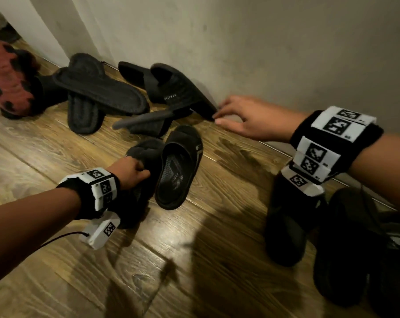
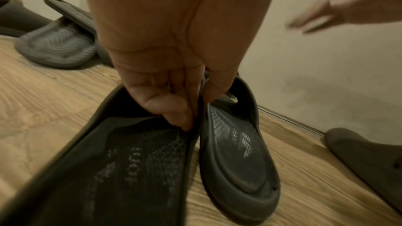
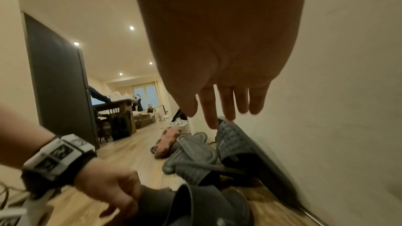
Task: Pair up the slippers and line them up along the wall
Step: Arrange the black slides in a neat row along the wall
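My left hand [image 1: 140, 172] grips a pair of black slides [image 1: 178, 168] by their inner edges and holds them side by side just above the wooden floor. In the left wrist view the fingers [image 2: 174, 109] pinch the two slides [image 2: 234, 152] together, footbeds facing up. My right hand [image 1: 219, 117] is open with straight fingers. Its fingertips [image 3: 212, 123] are at the near end of a black ribbed slide [image 1: 180, 90] that leans tilted against the wall. A grey slide [image 1: 144, 122] lies on its side just below the ribbed one.
Two flat woven black slippers [image 1: 98, 90] lie crossed farther left, next to an upturned slipper with a red and black sole [image 1: 8, 81]. Two black slippers [image 1: 286, 221] stand by the wall under my right forearm. The wall's base strip [image 1: 274, 148] runs diagonally.
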Motion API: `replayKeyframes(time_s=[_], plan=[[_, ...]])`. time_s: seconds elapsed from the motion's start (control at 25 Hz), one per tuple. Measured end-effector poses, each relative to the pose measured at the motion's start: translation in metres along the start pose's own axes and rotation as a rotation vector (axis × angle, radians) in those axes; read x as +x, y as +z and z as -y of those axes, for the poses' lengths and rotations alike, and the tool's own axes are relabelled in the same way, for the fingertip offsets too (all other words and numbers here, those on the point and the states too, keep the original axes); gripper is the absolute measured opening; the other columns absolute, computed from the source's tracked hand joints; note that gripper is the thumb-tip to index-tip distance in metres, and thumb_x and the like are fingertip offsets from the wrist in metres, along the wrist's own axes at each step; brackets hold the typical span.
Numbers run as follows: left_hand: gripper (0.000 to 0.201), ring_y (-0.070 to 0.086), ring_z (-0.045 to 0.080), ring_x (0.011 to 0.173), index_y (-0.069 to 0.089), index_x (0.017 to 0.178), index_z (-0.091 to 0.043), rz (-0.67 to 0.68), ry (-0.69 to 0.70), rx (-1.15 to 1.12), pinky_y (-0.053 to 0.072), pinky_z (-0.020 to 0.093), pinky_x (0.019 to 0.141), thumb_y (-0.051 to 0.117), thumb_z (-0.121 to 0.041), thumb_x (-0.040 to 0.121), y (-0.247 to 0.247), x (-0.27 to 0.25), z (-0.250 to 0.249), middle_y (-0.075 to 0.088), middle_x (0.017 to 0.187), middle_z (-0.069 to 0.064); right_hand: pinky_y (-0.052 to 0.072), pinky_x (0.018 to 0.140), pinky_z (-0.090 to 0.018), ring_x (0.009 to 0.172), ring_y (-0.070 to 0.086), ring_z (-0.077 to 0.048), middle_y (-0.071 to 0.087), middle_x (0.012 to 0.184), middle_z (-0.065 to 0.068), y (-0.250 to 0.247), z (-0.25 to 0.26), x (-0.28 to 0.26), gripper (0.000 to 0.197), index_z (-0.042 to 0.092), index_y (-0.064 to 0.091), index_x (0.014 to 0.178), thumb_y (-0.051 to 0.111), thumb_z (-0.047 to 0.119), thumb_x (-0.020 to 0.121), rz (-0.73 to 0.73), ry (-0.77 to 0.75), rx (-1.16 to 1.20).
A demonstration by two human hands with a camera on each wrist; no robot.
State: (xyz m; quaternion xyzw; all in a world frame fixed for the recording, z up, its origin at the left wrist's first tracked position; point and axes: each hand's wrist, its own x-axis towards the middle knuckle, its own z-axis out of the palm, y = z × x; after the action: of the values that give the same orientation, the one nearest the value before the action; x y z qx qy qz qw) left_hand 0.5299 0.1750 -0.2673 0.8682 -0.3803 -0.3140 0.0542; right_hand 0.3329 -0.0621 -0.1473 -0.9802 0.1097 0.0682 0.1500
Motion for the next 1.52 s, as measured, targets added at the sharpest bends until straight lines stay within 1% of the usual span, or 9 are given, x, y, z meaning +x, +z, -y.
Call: replayKeyframes(time_s=[0.24,0.4,0.48,0.84,1.0,1.12,1.28,1.4,1.52], plan=[[0.025,0.057,0.024,0.073,0.063,0.078,0.0,0.036,0.115,-0.061,0.042,0.028,0.069,0.057,-0.021,0.091,0.018,-0.009,-0.026,0.06,0.078,0.023,0.047,0.097,-0.041,0.107,0.059,-0.024,0.063,0.12,-0.011,0.024,-0.037,-0.061,0.042,0.015,0.064,0.122,0.047,0.043,0.096,0.269,0.178,-0.061],[0.025,0.065,0.032,0.088,0.065,0.083,-0.003,0.09,0.218,-0.013,0.047,0.03,0.079,0.057,-0.025,0.09,0.038,-0.008,-0.061,0.067,0.092,0.023,0.047,0.097,-0.038,0.11,0.06,-0.025,0.064,0.121,-0.01,0.03,-0.058,-0.09,0.039,0.015,0.063,0.123,0.049,0.041,0.097,0.344,0.292,-0.085],[0.026,0.065,0.03,0.089,0.067,0.085,-0.003,0.107,0.257,-0.001,0.042,0.024,0.075,0.057,-0.026,0.089,0.049,-0.009,-0.08,0.068,0.094,0.021,0.048,0.097,-0.039,0.109,0.06,-0.024,0.064,0.122,-0.008,0.031,-0.068,-0.099,0.04,0.015,0.062,0.125,0.048,0.041,0.097,0.374,0.334,-0.059],[0.027,0.063,0.028,0.089,0.068,0.086,-0.001,0.109,0.345,-0.029,0.032,0.017,0.07,0.057,-0.026,0.09,0.075,0.003,-0.142,0.068,0.094,0.02,0.051,0.09,-0.037,0.105,0.062,-0.025,0.066,0.118,-0.009,0.032,-0.104,-0.117,0.039,0.012,0.061,0.124,0.048,0.039,0.098,0.368,0.414,0.014],[0.028,0.064,0.032,0.087,0.067,0.084,0.001,0.123,0.354,-0.065,0.036,0.022,0.071,0.058,-0.024,0.09,0.078,0.017,-0.164,0.067,0.09,0.023,0.051,0.079,-0.034,0.093,0.061,-0.023,0.066,0.103,-0.008,0.042,-0.114,-0.124,0.035,0.012,0.063,0.109,0.049,0.043,0.096,0.358,0.414,0.039],[0.028,0.064,0.032,0.089,0.067,0.084,0.002,0.09,0.342,-0.076,0.036,0.023,0.072,0.058,-0.024,0.09,0.075,0.032,-0.181,0.067,0.092,0.025,0.052,0.078,-0.038,0.087,0.061,-0.023,0.065,0.095,-0.006,0.058,-0.115,-0.128,0.035,0.015,0.063,0.101,0.049,0.046,0.095,0.394,0.346,0.014],[0.029,0.063,0.033,0.093,0.067,0.089,0.003,0.064,0.356,-0.068,0.045,0.03,0.08,0.057,-0.024,0.09,0.072,0.05,-0.198,0.067,0.096,0.025,0.049,0.068,-0.035,0.071,0.055,-0.018,0.054,0.071,0.006,0.079,-0.114,-0.127,0.037,0.022,0.059,0.083,0.048,0.057,0.092,0.372,0.303,-0.017],[0.032,0.062,0.034,0.098,0.065,0.097,0.001,0.063,0.378,-0.025,0.046,0.034,0.085,0.052,-0.028,0.093,0.075,0.057,-0.209,0.066,0.102,0.024,0.047,0.058,-0.034,0.063,0.052,-0.009,0.057,0.069,0.008,0.094,-0.113,-0.125,0.044,0.024,0.057,0.077,0.048,0.066,0.086,0.315,0.287,0.007],[0.036,0.058,0.034,0.108,0.061,0.107,0.002,0.064,0.402,-0.009,0.044,0.035,0.095,0.049,-0.03,0.095,0.079,0.059,-0.213,0.063,0.114,0.023,0.033,0.05,-0.028,0.063,0.05,-0.007,0.057,0.071,0.008,0.104,-0.111,-0.119,0.043,0.025,0.055,0.074,0.05,0.066,0.083,0.259,0.252,-0.021]])
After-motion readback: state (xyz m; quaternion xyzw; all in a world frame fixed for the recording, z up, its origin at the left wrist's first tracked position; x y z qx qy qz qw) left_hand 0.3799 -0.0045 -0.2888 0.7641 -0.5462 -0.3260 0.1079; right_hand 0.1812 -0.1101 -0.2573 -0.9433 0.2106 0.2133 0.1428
